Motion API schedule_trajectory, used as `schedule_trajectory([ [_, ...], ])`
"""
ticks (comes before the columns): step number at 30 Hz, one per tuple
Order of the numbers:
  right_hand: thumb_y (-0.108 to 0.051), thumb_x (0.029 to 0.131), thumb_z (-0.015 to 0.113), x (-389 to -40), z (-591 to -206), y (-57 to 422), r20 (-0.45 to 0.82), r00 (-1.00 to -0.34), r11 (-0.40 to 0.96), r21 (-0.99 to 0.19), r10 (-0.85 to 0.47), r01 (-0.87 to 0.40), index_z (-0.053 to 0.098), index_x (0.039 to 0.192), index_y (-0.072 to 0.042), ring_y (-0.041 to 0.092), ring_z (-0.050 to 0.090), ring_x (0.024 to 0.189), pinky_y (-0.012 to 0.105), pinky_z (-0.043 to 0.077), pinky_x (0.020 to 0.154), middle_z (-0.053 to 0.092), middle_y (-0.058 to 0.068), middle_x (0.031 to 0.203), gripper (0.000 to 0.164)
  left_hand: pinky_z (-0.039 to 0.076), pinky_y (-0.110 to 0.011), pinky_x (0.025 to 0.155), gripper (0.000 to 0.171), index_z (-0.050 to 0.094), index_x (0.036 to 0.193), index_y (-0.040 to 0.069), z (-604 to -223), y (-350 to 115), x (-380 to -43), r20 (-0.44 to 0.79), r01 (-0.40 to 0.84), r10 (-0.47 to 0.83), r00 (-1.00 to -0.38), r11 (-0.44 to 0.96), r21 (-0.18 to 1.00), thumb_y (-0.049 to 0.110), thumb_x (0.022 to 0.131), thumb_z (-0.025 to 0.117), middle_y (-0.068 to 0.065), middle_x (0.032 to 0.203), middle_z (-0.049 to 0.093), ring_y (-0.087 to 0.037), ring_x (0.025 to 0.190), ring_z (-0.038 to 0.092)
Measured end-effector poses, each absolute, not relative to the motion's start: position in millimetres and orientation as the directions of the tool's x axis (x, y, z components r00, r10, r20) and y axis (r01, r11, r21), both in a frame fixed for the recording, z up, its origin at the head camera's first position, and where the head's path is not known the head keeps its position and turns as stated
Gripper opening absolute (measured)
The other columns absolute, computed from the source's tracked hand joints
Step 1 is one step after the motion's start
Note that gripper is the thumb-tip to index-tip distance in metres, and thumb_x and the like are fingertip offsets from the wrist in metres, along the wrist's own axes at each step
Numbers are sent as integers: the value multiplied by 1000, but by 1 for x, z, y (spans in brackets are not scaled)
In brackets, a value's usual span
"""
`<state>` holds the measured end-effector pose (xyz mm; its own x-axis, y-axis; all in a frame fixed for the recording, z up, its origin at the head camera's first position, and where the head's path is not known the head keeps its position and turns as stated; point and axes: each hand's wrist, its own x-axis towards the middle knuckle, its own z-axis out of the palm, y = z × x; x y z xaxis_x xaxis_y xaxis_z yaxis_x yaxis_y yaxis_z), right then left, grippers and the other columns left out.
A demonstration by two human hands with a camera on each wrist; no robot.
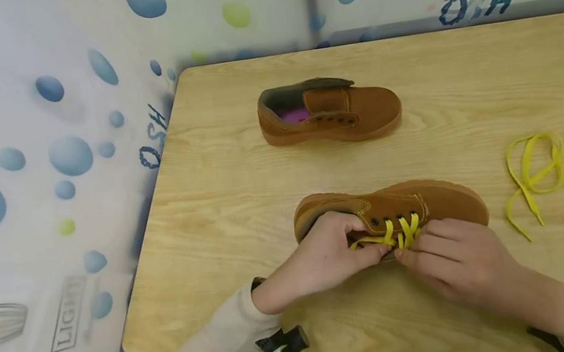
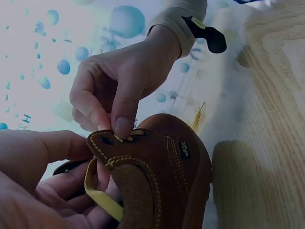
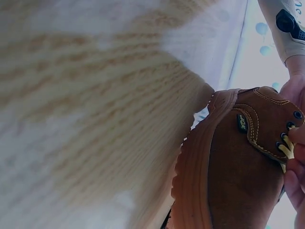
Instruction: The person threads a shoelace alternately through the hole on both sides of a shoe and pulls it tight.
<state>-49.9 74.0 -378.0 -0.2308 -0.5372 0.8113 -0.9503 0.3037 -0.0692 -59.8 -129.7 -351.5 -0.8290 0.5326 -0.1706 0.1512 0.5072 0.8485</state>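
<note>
Lace (on table) right of shoe

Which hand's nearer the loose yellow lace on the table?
Right. The right hand is at the laced shoe, left of the loose lace; the left hand is farther left, toward that shoe's heel.

Wooden table — shoes, yellow lace

On the patterned wall covering, the boxed word "LIGHT" runs steeply upward, and blue lettering repeats in several places, seemingly "H2O" turned round, with one group at the lower left cut off. The brown shoe bears a small dark tag with pale letters, too small to read surely.
</note>
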Motion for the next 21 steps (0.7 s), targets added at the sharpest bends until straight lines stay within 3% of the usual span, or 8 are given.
schedule_trajectory([
  [6,-20,99,46,-46,-382,79,762,-326,354,-135,-559,-925,72,77,-12,10,52,62,22,44,60,65,-5,68,35,36,-14,49,7,73,84,11,-353,-129,-57,-142,153,520,-843,483,862,16,85,69,1,74,67,2,50,41],
  [9,-23,99,47,-46,-385,80,760,-355,348,-181,-544,-920,72,77,-13,9,53,63,21,44,61,66,-5,70,35,33,-15,46,11,70,76,11,-354,-128,-57,-149,143,512,-846,488,861,18,85,69,2,66,61,0,47,37],
  [14,-22,98,49,-46,-387,81,774,-336,332,-172,-536,-927,72,77,-13,9,53,62,21,44,60,65,-5,70,33,32,-15,47,13,68,75,11,-355,-127,-55,-164,125,517,-840,479,869,18,86,66,6,58,49,0,48,37],
  [21,-25,99,47,-48,-387,86,776,-365,363,-189,-514,-912,76,84,-12,11,55,67,22,43,61,63,-2,76,34,30,-16,48,14,71,82,8,-357,-124,-59,-159,111,517,-841,453,885,18,89,64,6,62,49,-1,49,36],
])
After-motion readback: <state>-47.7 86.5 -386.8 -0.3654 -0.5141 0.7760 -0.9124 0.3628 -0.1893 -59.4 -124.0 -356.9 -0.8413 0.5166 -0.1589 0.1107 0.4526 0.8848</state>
